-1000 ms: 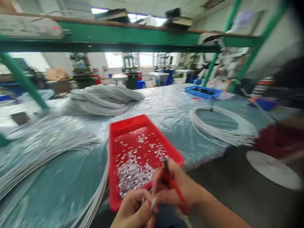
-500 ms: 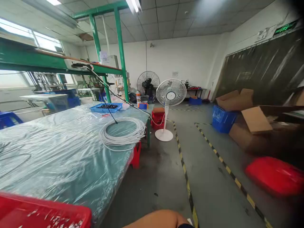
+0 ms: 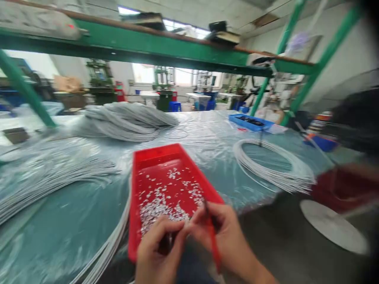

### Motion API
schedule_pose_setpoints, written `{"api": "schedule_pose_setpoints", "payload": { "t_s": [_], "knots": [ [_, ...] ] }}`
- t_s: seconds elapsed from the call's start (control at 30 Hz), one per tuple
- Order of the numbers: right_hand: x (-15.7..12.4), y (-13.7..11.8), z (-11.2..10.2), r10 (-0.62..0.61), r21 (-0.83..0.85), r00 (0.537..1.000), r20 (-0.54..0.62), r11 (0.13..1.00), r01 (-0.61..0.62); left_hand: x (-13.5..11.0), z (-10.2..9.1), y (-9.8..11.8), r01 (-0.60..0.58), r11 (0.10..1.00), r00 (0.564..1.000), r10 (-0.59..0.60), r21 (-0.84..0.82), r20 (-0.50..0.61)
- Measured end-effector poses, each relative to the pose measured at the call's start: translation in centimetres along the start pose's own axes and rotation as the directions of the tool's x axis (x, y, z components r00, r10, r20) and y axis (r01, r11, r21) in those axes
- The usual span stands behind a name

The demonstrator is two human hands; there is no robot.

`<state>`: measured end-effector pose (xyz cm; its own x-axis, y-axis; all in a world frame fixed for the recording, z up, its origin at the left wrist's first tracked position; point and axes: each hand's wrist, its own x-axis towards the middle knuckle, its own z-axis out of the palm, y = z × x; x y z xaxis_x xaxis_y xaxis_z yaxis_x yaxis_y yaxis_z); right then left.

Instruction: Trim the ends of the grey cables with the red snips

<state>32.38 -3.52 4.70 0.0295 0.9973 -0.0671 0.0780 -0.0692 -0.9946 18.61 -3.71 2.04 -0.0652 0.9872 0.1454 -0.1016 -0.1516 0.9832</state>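
Note:
A red tray (image 3: 142, 157) lies on the plastic-covered table in front of me, strewn with several small silvery metal pieces (image 3: 160, 203). Both hands meet at its near edge. My left hand (image 3: 156, 252) is closed in a pinch on something small that I cannot make out. My right hand (image 3: 225, 240) is closed around a red-handled tool (image 3: 213, 244) whose dark tip points up toward the tray. The picture is blurred by motion.
Bundles of grey-white cable (image 3: 59, 177) lie across the table's left side, with a heap (image 3: 127, 120) farther back. A white cable coil (image 3: 272, 161) and a blue tray (image 3: 250, 122) sit at the right. A green frame (image 3: 148, 43) spans overhead. A white fan base (image 3: 334, 227) stands on the floor.
Half a second ago the view was swung right toward the fans and floor; it has swung back to the tray. My hands sit slightly higher over the tray's near edge than a second ago.

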Motion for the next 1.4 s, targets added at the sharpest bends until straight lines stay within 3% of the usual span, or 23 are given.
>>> {"api": "schedule_pose_setpoints", "payload": {
  "t_s": [0.1,0.17,0.27,0.37,0.43,0.53,0.67,0.9,1.1,1.27,1.4],
  "knots": [
    [2.4,-0.2,-2.3,-0.024,-0.142,0.996,0.082,0.989,0.035,0.2,0.9,0.8,0.301,0.934,0.952,-0.305,-0.192,0.01],
    [3.3,-0.4,-3.7,-0.01,-0.202,0.972,0.236,0.978,0.059,0.4,0.6,1.0,0.397,0.867,0.913,-0.406,-0.3,0.036],
    [2.6,-0.5,-5.4,0.078,-0.304,0.914,0.399,0.951,0.051,0.7,-0.2,0.8,0.423,0.825,0.901,-0.428,-0.374,0.075],
    [0.5,0.0,-6.6,0.279,-0.619,0.846,0.455,0.782,0.075,0.8,-0.7,0.5,0.47,0.801,0.881,-0.453,-0.371,0.138],
    [-0.6,0.6,-7.0,0.307,-0.687,0.811,0.497,0.711,0.152,0.8,-0.7,0.4,0.506,0.785,0.862,-0.477,-0.358,0.172],
    [-1.2,0.9,-6.9,0.319,-0.71,0.808,0.495,0.685,0.164,0.7,-0.7,0.1,0.495,0.81,0.869,-0.471,-0.314,0.155],
    [-0.9,-0.4,-6.2,0.382,-0.761,0.808,0.449,0.637,0.122,0.4,-0.7,-0.1,0.44,0.858,0.898,-0.426,-0.264,0.111],
    [-0.3,-3.3,-5.3,0.441,-0.733,0.738,0.511,0.672,0.106,0.5,-0.8,0.6,0.413,0.889,0.909,-0.389,-0.2,0.148],
    [-0.4,-3.2,-5.3,0.477,-0.763,0.743,0.469,0.643,0.068,0.5,-0.9,0.9,0.396,0.906,0.913,-0.371,-0.151,0.171],
    [-0.5,-3.4,-5.1,0.538,-0.814,0.721,0.438,0.578,0.063,0.5,-0.9,0.7,0.402,0.904,0.908,-0.373,-0.145,0.191],
    [-0.5,-3.2,-5.1,0.563,-0.814,0.701,0.438,0.579,0.044,0.6,-0.8,0.7,0.377,0.918,0.917,-0.351,-0.126,0.19]
  ]
}}
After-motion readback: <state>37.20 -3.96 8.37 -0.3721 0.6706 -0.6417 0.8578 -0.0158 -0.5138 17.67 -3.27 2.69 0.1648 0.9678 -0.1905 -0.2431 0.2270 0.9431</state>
